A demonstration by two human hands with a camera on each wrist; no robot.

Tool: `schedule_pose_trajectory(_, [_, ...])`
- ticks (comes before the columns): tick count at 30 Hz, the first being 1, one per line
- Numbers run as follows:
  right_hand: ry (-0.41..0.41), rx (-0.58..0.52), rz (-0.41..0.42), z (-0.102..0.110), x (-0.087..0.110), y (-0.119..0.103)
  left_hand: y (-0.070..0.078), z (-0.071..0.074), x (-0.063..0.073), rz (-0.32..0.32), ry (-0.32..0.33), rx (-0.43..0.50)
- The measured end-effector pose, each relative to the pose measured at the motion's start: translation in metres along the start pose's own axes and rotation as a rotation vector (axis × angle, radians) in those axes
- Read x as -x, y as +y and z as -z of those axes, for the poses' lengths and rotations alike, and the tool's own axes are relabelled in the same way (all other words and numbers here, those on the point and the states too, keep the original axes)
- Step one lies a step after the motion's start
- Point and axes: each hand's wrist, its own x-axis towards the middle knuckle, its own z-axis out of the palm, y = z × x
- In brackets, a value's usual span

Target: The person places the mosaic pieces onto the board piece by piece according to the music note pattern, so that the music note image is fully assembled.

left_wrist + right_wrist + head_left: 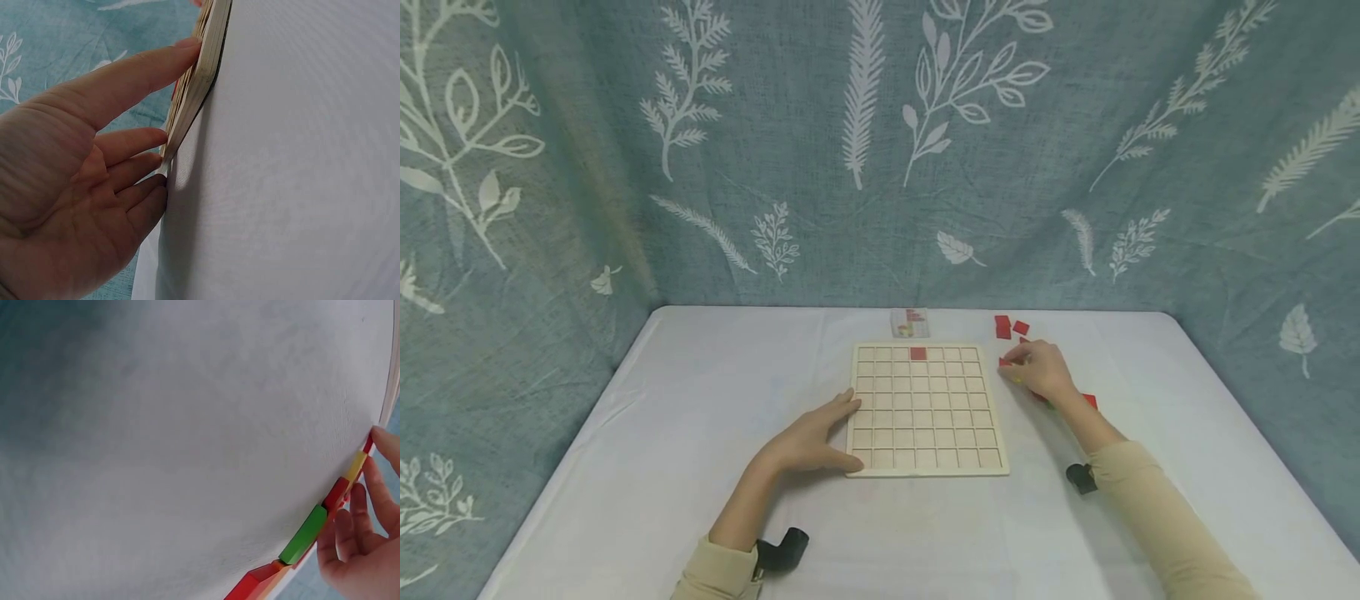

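A pale wooden grid board lies on the table, with one red square tile in its top row. My left hand rests at the board's left side. Its fingers lie fairly straight against the edge, and the thumb touches the near left corner, as the left wrist view also shows. Right of the board, my right hand pinches a small red tile between thumb and fingertip. Beside those fingers are a yellow piece, a dark red piece and a green piece, partly hidden by the hand in the head view.
Several loose red tiles lie beyond my right hand. A red piece shows past the right wrist. A small picture card sits behind the board. White cloth covers the table, and a patterned teal curtain hangs behind.
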Motion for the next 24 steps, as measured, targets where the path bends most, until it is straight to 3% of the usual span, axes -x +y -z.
schedule_pose_trajectory(6, [0.011,-0.006,-0.006,-0.005,0.0,-0.002,-0.002,-0.001,0.001,0.005,0.003,-0.004])
schedule_pose_trajectory(11, [-0.003,-0.079,-0.015,-0.008,-0.001,-0.007,-0.003,-0.002,0.002,0.012,0.006,0.0])
schedule_pose_trajectory(17, [-0.056,-0.208,-0.021,-0.018,-0.007,-0.028,-0.004,-0.003,0.002,0.022,0.009,-0.001])
schedule_pose_trajectory(24, [-0.122,-0.215,0.033,-0.031,-0.018,-0.054,-0.004,-0.004,0.0,0.008,0.014,0.001])
